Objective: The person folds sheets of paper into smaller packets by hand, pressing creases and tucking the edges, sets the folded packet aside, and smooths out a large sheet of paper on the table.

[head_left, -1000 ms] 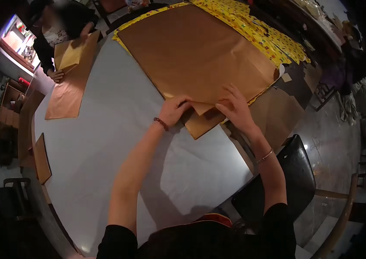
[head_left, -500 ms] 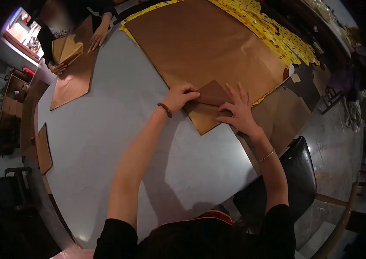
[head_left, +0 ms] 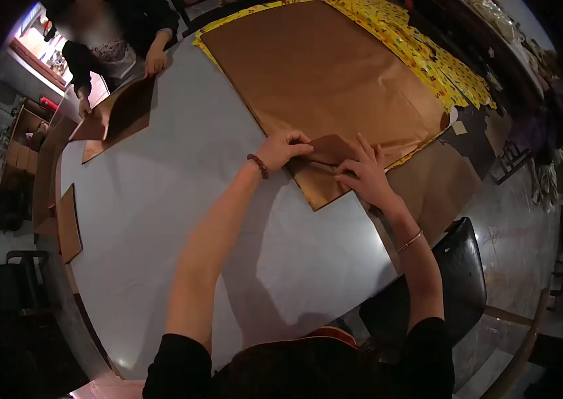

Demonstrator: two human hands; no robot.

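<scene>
A large brown paper sheet (head_left: 328,73) lies on the table, its narrow near end creased and folded. My left hand (head_left: 281,150) pinches the left side of a raised brown paper flap (head_left: 333,147) between thumb and fingers. On the flap's right side, my right hand (head_left: 369,178) has thumb and index finger closed at the fold, the other fingers raised. Below both hands, the lower part of the fold (head_left: 321,191) points toward me over the table edge of the sheet. The inside of the fold is partly hidden by my fingers.
Yellow printed sheets (head_left: 421,63) lie under and beyond the brown paper on the grey table (head_left: 182,166). Across from me, a co-worker holds a folded brown sheet (head_left: 122,116). A brown piece (head_left: 69,223) rests at the left edge. A black chair (head_left: 454,279) stands at right.
The flap between my hands now stands less flat and looks narrower; both hands stay at the fold. The co-worker has lifted and opened out part of their brown sheet.
</scene>
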